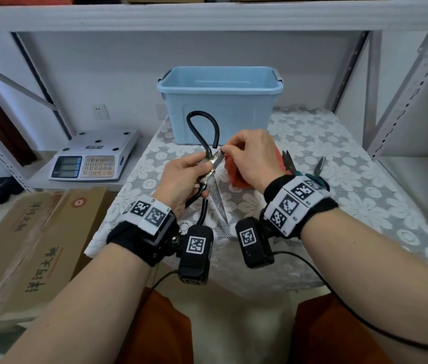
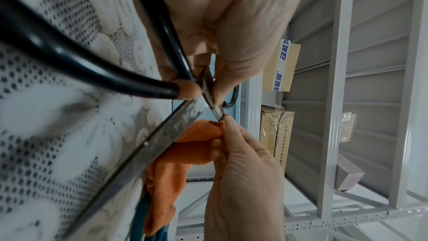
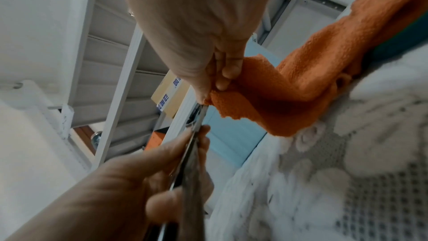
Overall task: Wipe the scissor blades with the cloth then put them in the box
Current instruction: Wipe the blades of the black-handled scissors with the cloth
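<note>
A lace-covered desk [image 1: 338, 179] stands among grey shelving. One blue box [image 1: 220, 101] sits at its far edge. Left hand [image 1: 181, 177] fingers grip one opened scissors [image 1: 214, 185] mid-desk; right hand [image 1: 252, 156] fingers pinch one orange cloth [image 1: 236, 177] on a blade.

Counted: three pairs of scissors, one large black-handled steel pair [image 1: 209, 177], two small teal-handled pairs [image 1: 290, 162] at right; one orange terry cloth [image 1: 236, 174]; one pale blue plastic box [image 1: 220, 101]; one grey electronic scale [image 1: 92, 156].
</note>
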